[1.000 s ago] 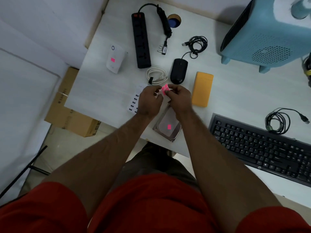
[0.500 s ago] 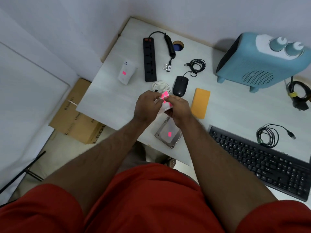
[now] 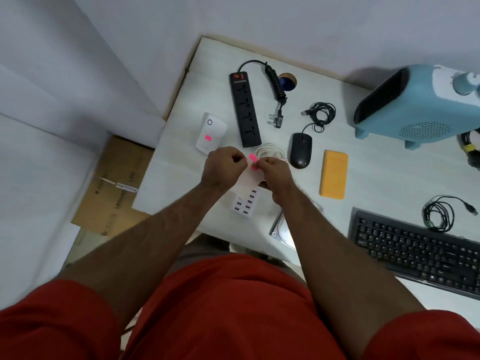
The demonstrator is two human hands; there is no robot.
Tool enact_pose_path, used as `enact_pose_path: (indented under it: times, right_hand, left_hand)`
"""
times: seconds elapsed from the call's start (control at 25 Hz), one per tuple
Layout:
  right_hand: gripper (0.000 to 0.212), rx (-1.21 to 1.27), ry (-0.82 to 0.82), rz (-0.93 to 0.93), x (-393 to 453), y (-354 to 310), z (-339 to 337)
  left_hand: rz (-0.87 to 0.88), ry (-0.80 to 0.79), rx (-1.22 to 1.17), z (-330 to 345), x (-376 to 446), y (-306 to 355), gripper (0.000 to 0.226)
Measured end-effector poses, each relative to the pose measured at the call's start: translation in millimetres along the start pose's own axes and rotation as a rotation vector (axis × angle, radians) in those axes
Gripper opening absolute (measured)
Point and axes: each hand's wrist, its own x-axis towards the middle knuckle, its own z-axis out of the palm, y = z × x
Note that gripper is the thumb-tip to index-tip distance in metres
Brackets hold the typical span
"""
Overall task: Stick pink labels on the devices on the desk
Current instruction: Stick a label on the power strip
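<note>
Peeling a pink label from its sheet, the left hand pinched the label's free end while the right hand gripped the sheet, both above the USB hub. The hub, unlabelled, lay just below the fingers, long axis running away from the person. Beyond it, the desk offered open room around the mouse and strip.

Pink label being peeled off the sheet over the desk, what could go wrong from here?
1. The label is pinched between both hands, left hand and right hand, so it could curl and stick to a finger.
2. The sheet hangs loose over the USB hub and may slip.
3. The drive sits at the desk edge under the right forearm; a nudge might drop it.
</note>
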Motion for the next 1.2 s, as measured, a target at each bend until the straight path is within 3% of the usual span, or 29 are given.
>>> enact_pose_path:
  times: [0.2, 0.44, 0.6, 0.84, 1.0, 1.2]
  right_hand:
    - [0.017, -0.495, 0.205, -0.083, 25.8, 17.3, 27.8]
    - [0.02, -0.601, 0.36, -0.076, 32.8, 7.8, 33.3]
    - [0.035, -0.626, 0.429, -0.161, 38.2, 5.8, 30.6]
    - [0.034, -0.521, 0.45, -0.325, 62.3, -23.4, 45.1]
    - [0.056, -0.685, 0.419, -0.334, 94.1, -39.5, 51.8]
    - [0.075, -0.909, 0.343, -0.291, 123.5, -43.7, 57.8]
  left_hand:
    - [-0.078, -0.074, 0.046, -8.3, 34.8, -33.6, 0.015]
    - [-0.083, -0.125, 0.032, -5.3, 54.9, -32.6, 0.01]
    - [-0.084, -0.127, 0.028, -0.2, 62.4, -22.4, 0.012]
    - [-0.083, 0.009, 0.027, -3.9, 77.6, -8.8, 0.016]
    - [-0.072, 0.117, 0.05, -7.7, 92.8, -10.7, 0.015]
    - [-0.104, 0.124, 0.034, -11.6, 108.6, -14.2, 0.015]
